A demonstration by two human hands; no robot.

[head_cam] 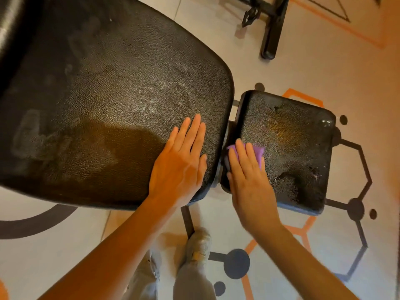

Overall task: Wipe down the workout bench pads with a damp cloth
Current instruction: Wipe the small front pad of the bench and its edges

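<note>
The large black textured vinyl back pad shows wipe streaks. The small black seat pad is being wiped: right hand pressed flat on the purple damp cloth, left hand flat, holding nothing. Seat pad judged largely outstanding.

The single head camera looks steeply down from close above the bench pads, with the floor beyond at 12 o'clock.

Pale tiled floor painted with orange and dark hexagon outlines joined by dark dots. Broad dark painted arc at lower left. Black metal equipment frame standing at top. Warm, dim indoor light.
</note>
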